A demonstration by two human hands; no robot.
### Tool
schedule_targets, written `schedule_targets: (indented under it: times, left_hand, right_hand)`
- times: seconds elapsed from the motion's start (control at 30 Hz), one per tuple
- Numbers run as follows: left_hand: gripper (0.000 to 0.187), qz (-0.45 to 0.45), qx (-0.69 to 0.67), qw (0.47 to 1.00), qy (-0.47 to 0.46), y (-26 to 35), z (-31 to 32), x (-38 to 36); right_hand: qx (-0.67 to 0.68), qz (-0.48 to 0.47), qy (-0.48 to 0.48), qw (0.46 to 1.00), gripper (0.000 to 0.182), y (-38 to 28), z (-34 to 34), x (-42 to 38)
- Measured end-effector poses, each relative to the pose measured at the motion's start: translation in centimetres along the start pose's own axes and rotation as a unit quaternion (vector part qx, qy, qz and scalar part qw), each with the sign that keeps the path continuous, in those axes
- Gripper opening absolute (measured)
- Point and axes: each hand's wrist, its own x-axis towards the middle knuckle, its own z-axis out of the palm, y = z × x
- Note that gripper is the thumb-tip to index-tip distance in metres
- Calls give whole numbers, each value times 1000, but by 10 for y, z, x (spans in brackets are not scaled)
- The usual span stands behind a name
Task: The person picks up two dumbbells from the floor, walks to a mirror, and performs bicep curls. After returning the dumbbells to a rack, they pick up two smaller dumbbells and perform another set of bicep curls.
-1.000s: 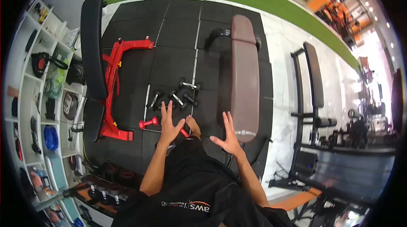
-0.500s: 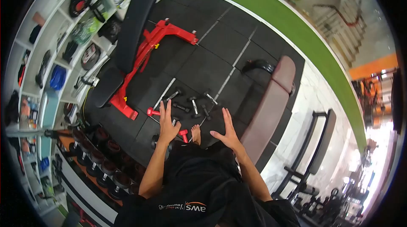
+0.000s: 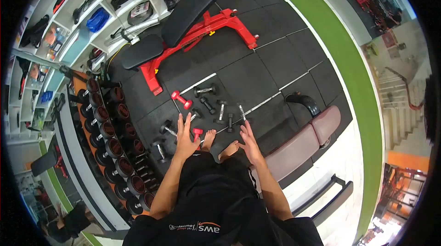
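Both hands are raised above the floor, palms facing each other, with nothing in them. My left hand (image 3: pixel 185 141) has its fingers stretched up, close in view to a red dumbbell (image 3: pixel 197 134) and a chrome-handled dumbbell (image 3: pixel 194 115). My right hand (image 3: pixel 251 145) is spread too, its fingertips just below another small dumbbell (image 3: pixel 242 112) in view. Several dumbbells lie scattered on the black mat (image 3: pixel 257 73), among them a red one (image 3: pixel 182 100) and a black one (image 3: pixel 207 105). My bare feet (image 3: pixel 209 139) show between the hands.
A black-padded bench (image 3: pixel 142 50) on a red frame stands ahead. To the right is a brown bench (image 3: pixel 294 154). A dumbbell rack (image 3: pixel 106 130) and a mirror are at the left, below white shelves (image 3: pixel 85 14). Green turf (image 3: pixel 342 30) runs beyond the mat.
The view has turned, so the benches and rack sit differently and more of the dumbbells and both feet show. My hands stay raised and apart, with the gap between them slightly narrower.
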Motion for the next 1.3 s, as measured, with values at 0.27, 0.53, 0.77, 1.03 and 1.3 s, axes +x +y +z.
schedule_targets:
  times: [0.27, 0.53, 0.77, 1.03, 1.3]
  left_hand:
    - [98, -39, -29, 999, -23, 17, 23, -11]
    - [75, -190, -334, 922, -53, -28, 66, 30]
    - [75, -355, -443, 820, -78, -60, 77, 84]
    - [69, -452, -434, 773, -100, -125, 129, 100]
    - [74, -453, -421, 771, -151, -252, 257, 117]
  right_hand:
    - [117, 64, -23, 991, 85, 12, -55, 26]
    - [204, 100, 39, 973, 82, 28, -52, 47]
    - [327, 99, 80, 936, 87, 58, -39, 85]
    - [392, 137, 126, 901, 91, 118, -58, 125]
    - [442, 87, 131, 883, 99, 229, -130, 218]
